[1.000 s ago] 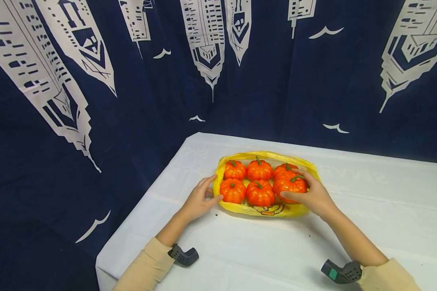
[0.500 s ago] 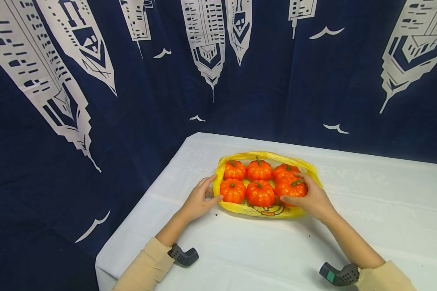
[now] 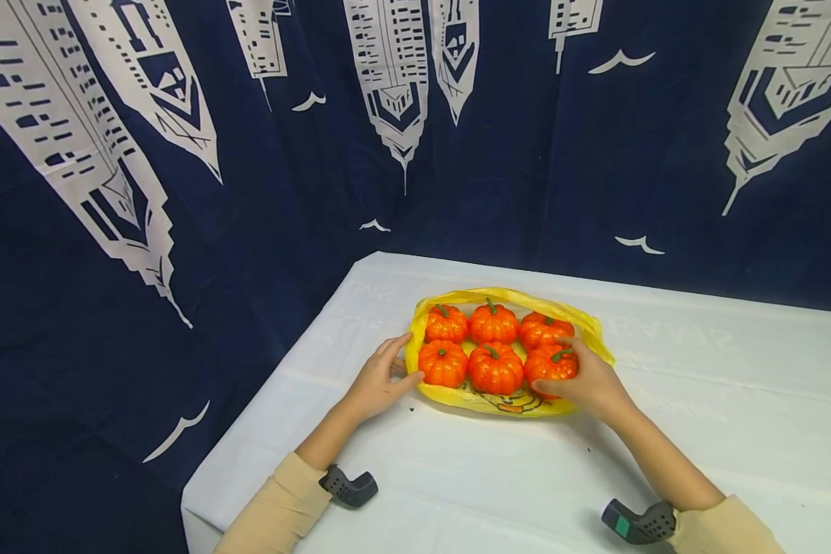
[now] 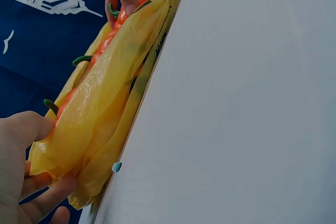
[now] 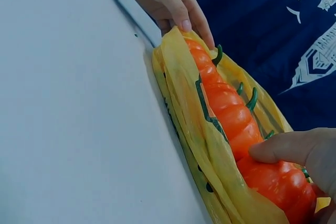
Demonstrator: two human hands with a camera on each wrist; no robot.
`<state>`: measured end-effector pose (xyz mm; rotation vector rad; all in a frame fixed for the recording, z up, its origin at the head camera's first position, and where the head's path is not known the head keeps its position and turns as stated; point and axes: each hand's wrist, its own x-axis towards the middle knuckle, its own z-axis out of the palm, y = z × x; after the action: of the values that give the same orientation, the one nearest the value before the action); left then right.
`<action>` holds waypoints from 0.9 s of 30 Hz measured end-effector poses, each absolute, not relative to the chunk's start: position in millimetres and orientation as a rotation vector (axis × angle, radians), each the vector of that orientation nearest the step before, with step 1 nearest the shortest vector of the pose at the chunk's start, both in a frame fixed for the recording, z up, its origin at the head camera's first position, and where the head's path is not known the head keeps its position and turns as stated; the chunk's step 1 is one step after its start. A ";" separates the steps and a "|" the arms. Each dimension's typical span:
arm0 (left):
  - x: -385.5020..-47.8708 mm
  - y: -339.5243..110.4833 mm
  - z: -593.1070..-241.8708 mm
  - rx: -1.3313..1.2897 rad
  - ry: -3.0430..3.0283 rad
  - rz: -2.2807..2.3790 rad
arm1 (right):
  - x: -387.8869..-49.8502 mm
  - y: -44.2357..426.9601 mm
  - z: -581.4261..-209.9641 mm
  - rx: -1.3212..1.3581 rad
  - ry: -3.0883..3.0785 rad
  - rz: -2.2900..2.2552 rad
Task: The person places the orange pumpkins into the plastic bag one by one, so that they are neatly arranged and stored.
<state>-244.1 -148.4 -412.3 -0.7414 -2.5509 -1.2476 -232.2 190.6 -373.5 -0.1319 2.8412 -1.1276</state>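
Observation:
Several small orange toy pumpkins with green stems, such as the front middle pumpkin (image 3: 496, 369), sit in two rows inside a yellow plastic bag (image 3: 450, 396). My right hand (image 3: 599, 382) holds the front right pumpkin (image 3: 548, 365) between thumb and fingers, low among the others. The right wrist view shows its thumb pressed on the orange skin (image 5: 275, 179); the other fingers are mostly hidden. At the bag's left end, my left hand (image 3: 379, 385) grips the edge, thumb near the rim and fingers curved around the outside, seen also in the left wrist view.
The bag lies on a white cloth-covered table (image 3: 498, 477). Behind and to the left hangs a dark blue curtain (image 3: 498, 192) printed with white buildings and birds. A dark wrist device (image 3: 349, 486) sits at the left cuff, another device (image 3: 639, 523) at the right.
My right hand has moved the front right pumpkin down and toward me, into the front row; the pumpkin behind it shows more now. My left hand stays in place.

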 end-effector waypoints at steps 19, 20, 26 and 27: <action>-245.9 -149.7 -412.9 -0.760 -2.543 -1.235 | -230.4 190.3 -372.6 -0.145 2.857 -1.039; -245.8 -149.6 -412.9 -0.759 -2.542 -1.237 | -230.4 190.6 -372.8 -0.145 2.856 -1.038; -244.7 -148.6 -413.7 -0.742 -2.544 -1.234 | -230.4 191.8 -372.5 -0.138 2.839 -1.048; -244.5 -148.4 -413.8 -0.740 -2.545 -1.235 | -230.2 191.7 -372.2 -0.138 2.838 -1.051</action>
<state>-244.5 -148.4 -413.8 -0.7396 -2.5452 -1.2347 -230.2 191.7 -372.2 -0.1376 2.8378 -1.0510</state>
